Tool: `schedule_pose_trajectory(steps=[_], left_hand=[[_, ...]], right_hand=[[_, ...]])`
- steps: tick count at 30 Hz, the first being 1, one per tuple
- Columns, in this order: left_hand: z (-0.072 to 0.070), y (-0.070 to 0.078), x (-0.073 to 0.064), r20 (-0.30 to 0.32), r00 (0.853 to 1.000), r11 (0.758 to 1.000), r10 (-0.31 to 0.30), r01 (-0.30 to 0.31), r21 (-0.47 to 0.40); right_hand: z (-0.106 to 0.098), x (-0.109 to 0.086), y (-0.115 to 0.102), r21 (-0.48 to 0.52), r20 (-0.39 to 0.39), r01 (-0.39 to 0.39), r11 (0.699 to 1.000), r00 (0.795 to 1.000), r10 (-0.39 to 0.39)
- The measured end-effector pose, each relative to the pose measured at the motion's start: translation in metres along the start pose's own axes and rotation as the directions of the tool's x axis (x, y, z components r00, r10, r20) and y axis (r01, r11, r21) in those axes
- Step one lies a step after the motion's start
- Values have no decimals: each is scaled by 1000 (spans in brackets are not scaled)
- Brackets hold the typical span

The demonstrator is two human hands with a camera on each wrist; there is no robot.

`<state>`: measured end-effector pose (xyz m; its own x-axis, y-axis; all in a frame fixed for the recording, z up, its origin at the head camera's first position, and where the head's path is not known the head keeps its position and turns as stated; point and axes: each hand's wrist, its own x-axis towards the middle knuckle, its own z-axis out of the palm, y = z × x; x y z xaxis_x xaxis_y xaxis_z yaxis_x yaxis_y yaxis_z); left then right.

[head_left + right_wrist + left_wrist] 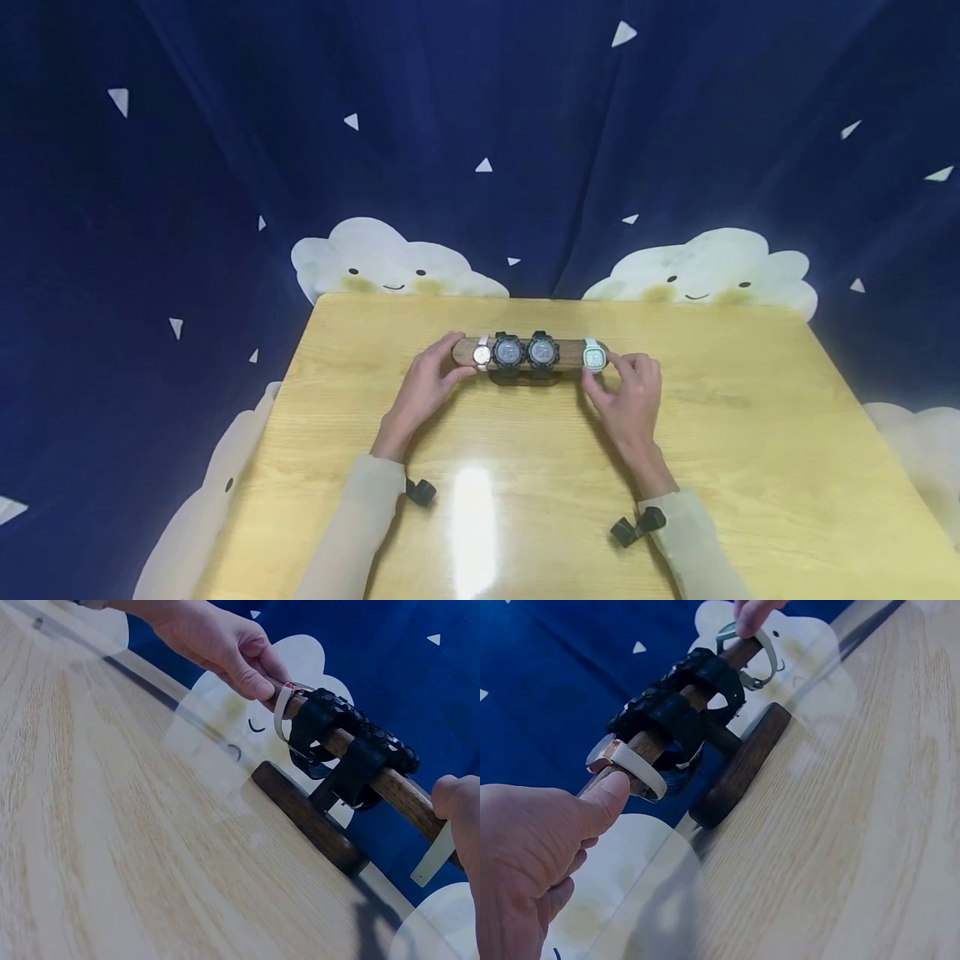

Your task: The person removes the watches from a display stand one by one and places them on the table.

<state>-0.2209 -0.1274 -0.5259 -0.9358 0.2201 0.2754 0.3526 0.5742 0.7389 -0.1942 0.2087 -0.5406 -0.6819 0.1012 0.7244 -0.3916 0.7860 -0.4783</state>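
Observation:
A wooden watch stand (572, 353) has a horizontal bar raised over a dark base (742, 766). My left hand (427, 383) grips the bar's left end, its thumb close beside a small white-strapped watch (482, 355). Two black digital watches (508, 352) (542, 352) sit side by side around the middle of the bar. Toward the right end is a pale green watch (594, 357) with a squarish face. My right hand (632, 400) pinches this watch between thumb and fingers. One end of its strap (433, 859) hangs down below the bar in the right wrist view.
The stand is on a light wooden table (555, 467), toward its far edge. Behind the table hangs a dark blue curtain (480, 208) with white triangles and smiling clouds. Each sleeve has a small black camera (422, 492) at the wrist.

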Motion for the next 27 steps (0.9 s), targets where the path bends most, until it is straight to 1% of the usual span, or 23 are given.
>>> schedule_pose_trajectory(steps=[4, 8, 11, 14, 20, 24, 27], left_hand=[[-1, -1, -1, -1, 1000, 1000, -8, 8, 5], [0, -2, -4, 5, 1000, 1000, -13, 13, 8], [1, -4, -8, 13, 1000, 1000, -23, 23, 10], [1, -5, -10, 7, 1000, 1000, -28, 27, 9], [2, -4, -8, -10, 1000, 1000, -21, 21, 1], [2, -2, -6, -8, 1000, 1000, -14, 14, -4], [3, -1, -4, -12, 1000, 1000, -23, 23, -5]], right_hand=[[-1, -2, -1, -6, 17, -10, 1000, 1000, 10], [-2, -5, -1, -1, 5, -13, 1000, 1000, 13], [-3, -6, -1, 0, -9, -2, 1000, 1000, 2], [-5, -7, 1, 1, -19, 12, 1000, 1000, -12], [-7, -3, 4, -2, 10, 4, 1000, 1000, -4], [-9, 0, 6, 8, 10, 0, 1000, 1000, -1], [-9, 3, 9, 12, 9, 11, 1000, 1000, -11]])
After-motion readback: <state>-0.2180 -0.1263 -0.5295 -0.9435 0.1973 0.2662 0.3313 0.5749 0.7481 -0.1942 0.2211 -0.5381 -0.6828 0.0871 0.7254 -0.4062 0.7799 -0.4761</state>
